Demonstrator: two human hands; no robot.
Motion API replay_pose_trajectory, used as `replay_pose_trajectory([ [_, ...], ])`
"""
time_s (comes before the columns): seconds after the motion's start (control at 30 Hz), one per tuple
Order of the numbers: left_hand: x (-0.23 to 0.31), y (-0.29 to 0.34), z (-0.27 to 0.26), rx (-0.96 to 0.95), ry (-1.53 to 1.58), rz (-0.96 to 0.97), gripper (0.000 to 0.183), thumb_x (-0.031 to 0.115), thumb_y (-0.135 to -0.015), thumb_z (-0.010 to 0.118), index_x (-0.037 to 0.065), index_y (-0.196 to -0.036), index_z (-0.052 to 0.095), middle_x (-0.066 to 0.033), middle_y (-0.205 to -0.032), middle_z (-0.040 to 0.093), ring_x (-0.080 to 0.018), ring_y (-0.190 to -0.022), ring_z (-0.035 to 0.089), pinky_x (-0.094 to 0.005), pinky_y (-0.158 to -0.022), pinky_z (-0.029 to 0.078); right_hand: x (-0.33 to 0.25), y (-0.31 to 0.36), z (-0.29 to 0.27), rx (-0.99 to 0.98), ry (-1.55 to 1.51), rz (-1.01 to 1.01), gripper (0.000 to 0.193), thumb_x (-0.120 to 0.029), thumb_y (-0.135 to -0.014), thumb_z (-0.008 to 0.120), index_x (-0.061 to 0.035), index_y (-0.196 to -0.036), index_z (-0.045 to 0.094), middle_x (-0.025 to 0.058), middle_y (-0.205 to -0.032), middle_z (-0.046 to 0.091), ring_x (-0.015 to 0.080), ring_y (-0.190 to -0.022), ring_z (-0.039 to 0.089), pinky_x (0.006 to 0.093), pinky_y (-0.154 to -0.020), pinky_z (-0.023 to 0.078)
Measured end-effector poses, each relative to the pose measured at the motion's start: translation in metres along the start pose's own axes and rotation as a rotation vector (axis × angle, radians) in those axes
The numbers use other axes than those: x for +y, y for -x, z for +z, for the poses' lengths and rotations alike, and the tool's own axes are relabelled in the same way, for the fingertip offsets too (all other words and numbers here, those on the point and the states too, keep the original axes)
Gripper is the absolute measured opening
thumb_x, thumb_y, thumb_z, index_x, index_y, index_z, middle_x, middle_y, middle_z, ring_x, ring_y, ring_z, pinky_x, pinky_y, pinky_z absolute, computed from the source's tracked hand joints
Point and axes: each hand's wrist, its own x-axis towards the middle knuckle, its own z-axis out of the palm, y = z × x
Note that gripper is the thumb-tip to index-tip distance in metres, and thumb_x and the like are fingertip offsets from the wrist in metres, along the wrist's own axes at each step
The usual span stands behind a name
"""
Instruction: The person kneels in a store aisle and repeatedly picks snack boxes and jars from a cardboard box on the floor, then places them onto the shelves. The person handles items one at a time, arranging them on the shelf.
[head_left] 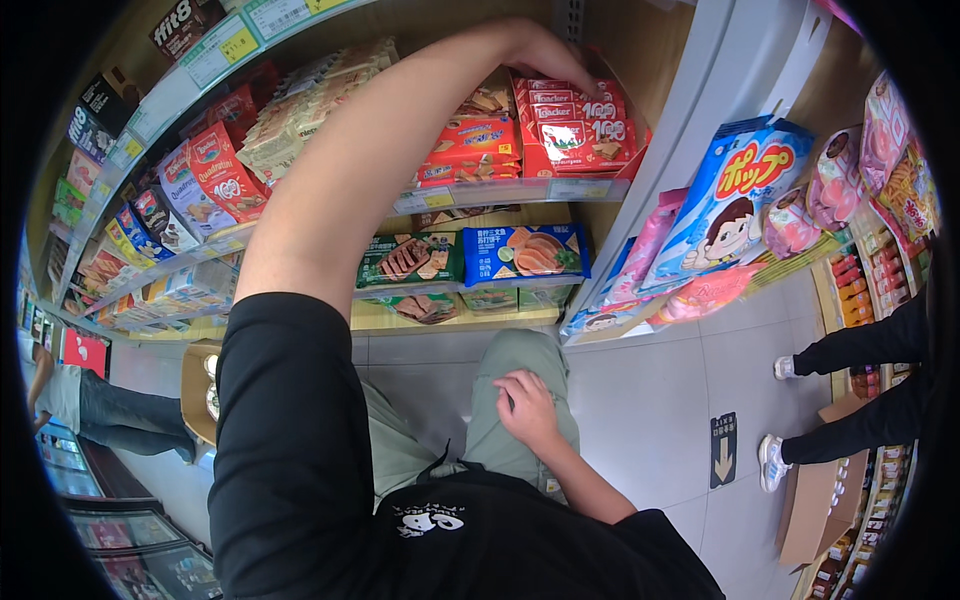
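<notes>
My left arm reaches up and across to the shelf, and my left hand (548,58) bends down over a red display box (636,165) of wafer packs at the far right end. Its fingers touch the rear of the red wafer packs (552,112); the thumb and fingertips are hidden, so its grip cannot be told. Beside the box, left, lie orange-red wafer packs (470,140). My right hand (527,405) rests open on my right knee, fingers loosely bent and holding nothing. On the shelf below sit a blue biscuit pack (526,252) and a green biscuit pack (410,260).
A pale upright panel (690,110) closes the shelf's right end. Blue and pink snack bags (720,215) hang beyond it. A person in dark trousers (855,340) stands at right near a cardboard box (820,510); another person (120,410) is at far left by an open carton (200,390).
</notes>
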Motion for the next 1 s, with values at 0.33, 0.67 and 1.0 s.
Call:
replay_pose_trajectory([
  [0.33,0.02,0.03,0.019,-0.08,-0.248,0.173,0.124,0.061,-0.067,0.097,0.002,-0.16,0.039,-0.0222,-0.143,0.064,-0.0299,-0.126,0.068,-0.0409,-0.106,0.057,0.001,-0.001,-0.002,-0.003,0.002,-0.004,0.016,-0.004,-0.086,0.069,-0.0075,-0.1,0.074,0.0082,-0.102,0.067,0.0307,-0.098,0.067,0.0434,-0.089,0.053],
  [0.67,0.024,0.042,0.027,-0.048,-0.344,0.216,0.136,0.047,-0.062,0.1,0.003,-0.165,0.025,-0.0239,-0.146,0.061,-0.0329,-0.129,0.066,-0.0428,-0.108,0.056,-0.001,-0.001,-0.002,-0.003,0.004,-0.002,0.016,-0.004,-0.085,0.069,-0.0074,-0.1,0.074,0.0084,-0.101,0.067,0.0306,-0.097,0.067,0.0434,-0.089,0.053],
  [1.0,0.026,0.049,0.039,-0.085,-0.293,0.186,0.126,0.039,-0.067,0.096,0.004,-0.166,0.027,-0.0235,-0.141,0.064,-0.0312,-0.124,0.068,-0.042,-0.104,0.057,0.0,-0.002,-0.002,-0.009,0.02,-0.015,0.017,-0.003,-0.085,0.068,-0.0062,-0.101,0.073,0.0095,-0.102,0.067,0.0312,-0.097,0.066,0.0436,-0.088,0.054],
])
